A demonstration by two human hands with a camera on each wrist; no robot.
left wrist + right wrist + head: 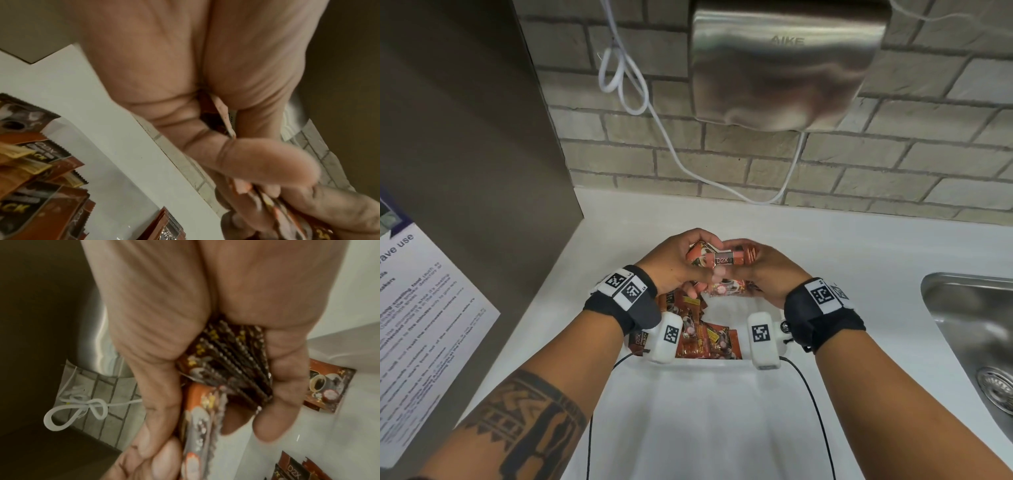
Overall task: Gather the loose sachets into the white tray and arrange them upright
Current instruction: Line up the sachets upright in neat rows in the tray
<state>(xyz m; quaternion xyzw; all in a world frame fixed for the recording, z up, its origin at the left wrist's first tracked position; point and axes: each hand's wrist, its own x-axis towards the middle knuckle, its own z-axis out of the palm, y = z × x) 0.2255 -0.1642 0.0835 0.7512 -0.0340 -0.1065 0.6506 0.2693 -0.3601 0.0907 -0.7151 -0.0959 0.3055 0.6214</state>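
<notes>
Both hands meet above the white counter and grip one bundle of orange-brown sachets (722,258) between them. My left hand (688,263) curls round its left end, and my right hand (760,270) holds the fanned stack (230,366) from the right. In the left wrist view the fingers close on sachet edges (225,123). Below my wrists stands the white tray (709,365) with several sachets (702,337) lying jumbled in it. More sachets (726,289) show just under the hands. One loose sachet (329,386) lies flat on the counter.
A steel sink (969,325) is set into the counter at the right. A steel hand dryer (784,68) and a looped white cable (626,85) hang on the brick wall behind. A brown panel (465,154) with a printed notice (421,308) stands at the left.
</notes>
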